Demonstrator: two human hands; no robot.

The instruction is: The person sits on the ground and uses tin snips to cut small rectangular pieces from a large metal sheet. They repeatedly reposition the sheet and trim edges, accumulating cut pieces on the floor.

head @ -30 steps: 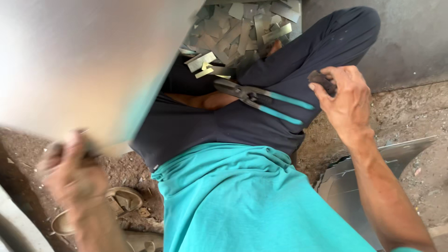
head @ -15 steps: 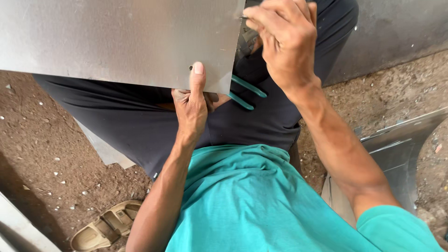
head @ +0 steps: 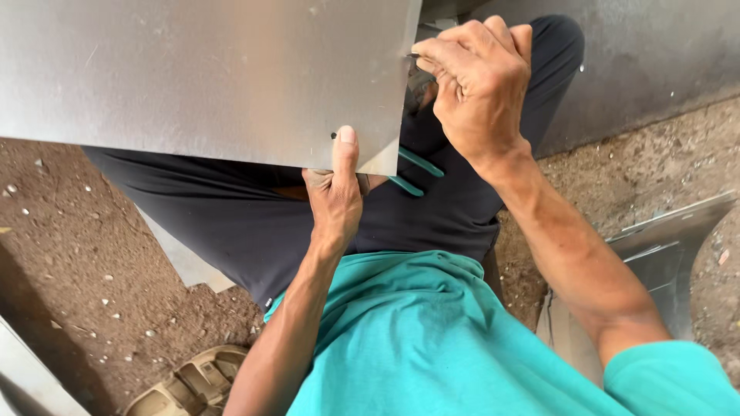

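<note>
Since half a second ago little has shifted: the metal sheet (head: 208, 77) sits in much the same place above the lap, and the left hand (head: 335, 196) has kept its grip at the sheet's lower edge, near the right corner. A second ago that sheet was tilted and blurred, with the right hand out to the side. Now the left hand is clamped on the sheet, thumb flat on the near face and the other fingers hidden behind it. The right hand (head: 478, 81) is bunched at the sheet's right edge, fingertips pinched against that edge; whether it holds a small tool there cannot be told. Teal-handled snips (head: 416, 166) lie on the lap, mostly hidden under the sheet's corner. A sandal (head: 189, 381) rests on the dirt floor (head: 69, 254), and another metal sheet (head: 671, 254) lies to the right.
</note>
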